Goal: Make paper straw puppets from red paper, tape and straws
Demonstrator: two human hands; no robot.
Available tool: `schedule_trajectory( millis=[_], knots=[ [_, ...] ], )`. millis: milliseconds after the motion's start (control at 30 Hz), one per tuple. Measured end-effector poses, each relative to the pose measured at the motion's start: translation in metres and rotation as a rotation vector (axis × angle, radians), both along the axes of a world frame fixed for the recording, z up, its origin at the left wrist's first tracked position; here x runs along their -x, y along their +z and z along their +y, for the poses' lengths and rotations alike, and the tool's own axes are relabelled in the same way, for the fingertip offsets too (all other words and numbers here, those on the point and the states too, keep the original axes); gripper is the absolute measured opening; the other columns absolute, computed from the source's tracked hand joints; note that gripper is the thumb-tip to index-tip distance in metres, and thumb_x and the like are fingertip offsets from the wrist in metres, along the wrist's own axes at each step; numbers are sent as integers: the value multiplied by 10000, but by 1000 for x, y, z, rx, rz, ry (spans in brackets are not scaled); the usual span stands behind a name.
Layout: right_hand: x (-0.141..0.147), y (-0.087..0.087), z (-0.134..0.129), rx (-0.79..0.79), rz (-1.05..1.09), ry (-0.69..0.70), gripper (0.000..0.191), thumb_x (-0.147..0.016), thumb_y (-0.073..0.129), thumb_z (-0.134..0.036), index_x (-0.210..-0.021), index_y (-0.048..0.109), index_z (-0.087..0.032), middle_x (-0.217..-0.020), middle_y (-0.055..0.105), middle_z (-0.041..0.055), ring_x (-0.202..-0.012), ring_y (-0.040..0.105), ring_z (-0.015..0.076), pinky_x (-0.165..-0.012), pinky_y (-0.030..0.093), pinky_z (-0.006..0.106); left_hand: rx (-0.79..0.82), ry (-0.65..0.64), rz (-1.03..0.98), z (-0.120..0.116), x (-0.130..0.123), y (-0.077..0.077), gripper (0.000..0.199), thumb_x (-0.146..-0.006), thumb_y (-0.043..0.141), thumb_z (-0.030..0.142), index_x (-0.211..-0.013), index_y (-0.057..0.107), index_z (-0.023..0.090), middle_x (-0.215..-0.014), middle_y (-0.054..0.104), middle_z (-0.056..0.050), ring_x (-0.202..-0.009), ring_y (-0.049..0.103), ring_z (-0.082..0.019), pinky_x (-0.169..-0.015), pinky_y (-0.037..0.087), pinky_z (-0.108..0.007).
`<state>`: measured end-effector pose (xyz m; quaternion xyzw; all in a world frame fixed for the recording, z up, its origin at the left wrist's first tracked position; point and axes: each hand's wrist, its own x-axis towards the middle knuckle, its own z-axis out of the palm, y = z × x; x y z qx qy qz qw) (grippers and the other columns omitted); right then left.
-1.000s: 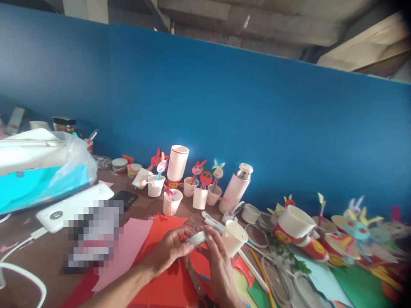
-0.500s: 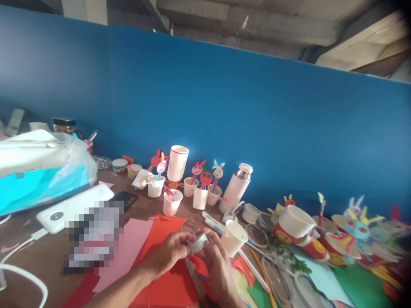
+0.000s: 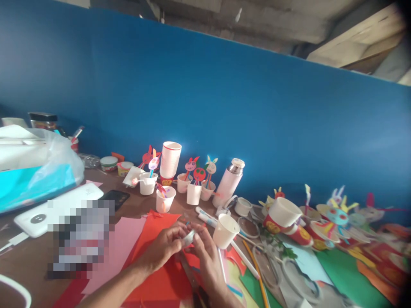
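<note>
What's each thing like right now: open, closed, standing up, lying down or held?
Small white roll: held up between left hand and right hand
Pink flask: standing, lid on
Stacked paper cups: nested, mouths up
Jar: black lid on
White power bank: lying down, cable plugged in
Black phone: lying down, screen dark
Scissors: partly hidden, can't tell if open

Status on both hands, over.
Left hand and right hand: fingers on small white roll. Close by: scissors below, white cup beside right hand.
</note>
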<state>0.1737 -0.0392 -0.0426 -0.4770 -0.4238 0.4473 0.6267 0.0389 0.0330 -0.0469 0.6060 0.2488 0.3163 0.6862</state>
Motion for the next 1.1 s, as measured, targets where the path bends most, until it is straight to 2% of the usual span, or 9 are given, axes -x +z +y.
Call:
schedule_trajectory(
  millis=[67,133,233,367,567,700,800,933,1100],
  knots=[
    [1,4,0,-41,-52,-5,374,-817,671,-552,-1019,658,-237,-928,724,37,-782,683,194,-710,567,292,20,-6,10,0,0,1,164,-709,612,309,-694,592,147,-928,540,-26,-566,582,-115,-488,473,-239],
    [3,8,-1,-64,-81,-6,376,-808,681,-552,-1004,656,-233,-926,732,39,-793,689,195,-702,565,274,17,-1,7,0,1,1,114,-674,579,264,-682,582,150,-928,538,-24,-556,571,-108,-496,476,-244],
    [6,12,-2,-65,-109,-3,393,-802,671,-575,-1001,653,-236,-942,746,49,-836,700,217,-709,573,281,32,-11,1,-1,2,1,117,-635,547,262,-678,572,156,-971,529,-34,-548,568,-116,-490,490,-272],
    [7,10,-3,-76,-146,-40,410,-809,645,-595,-1009,653,-237,-884,747,44,-749,700,212,-611,570,265,-4,-9,10,-1,3,3,121,-637,539,261,-683,584,158,-957,537,-39,-638,588,-149,-535,495,-272],
    [6,4,-3,-110,-174,-42,390,-847,631,-553,-1080,648,-240,-1044,743,60,-938,706,237,-775,574,284,26,-19,46,-1,3,2,70,-652,533,226,-677,542,161,-979,571,-53,-604,593,-151,-544,500,-297],
    [3,5,-3,-104,-205,-42,392,-857,621,-553,-1074,656,-228,-1054,735,68,-983,691,245,-832,560,305,64,-47,28,0,4,4,160,-587,474,195,-704,577,159,-889,585,-39,-586,600,-168,-549,505,-314],
    [1,1,-2,-108,-188,-61,406,-848,627,-564,-1060,658,-219,-1042,730,72,-968,686,243,-826,561,315,49,-59,-3,0,5,7,189,-616,494,235,-729,620,151,-954,580,-47,-639,606,-173,-595,505,-313],
    [4,-3,-1,-68,-98,-68,379,-836,642,-566,-1024,661,-238,-960,734,56,-970,684,254,-809,574,332,5,5,39,-1,2,6,144,-670,546,274,-707,617,154,-965,560,-30,-650,579,-141,-608,473,-269],
    [6,1,-3,-46,-69,-62,373,-806,675,-568,-1002,665,-251,-945,738,42,-952,691,251,-798,581,324,37,8,63,-1,1,5,155,-591,490,228,-677,595,151,-987,571,-33,-592,575,-123,-561,459,-259]
  ],
)
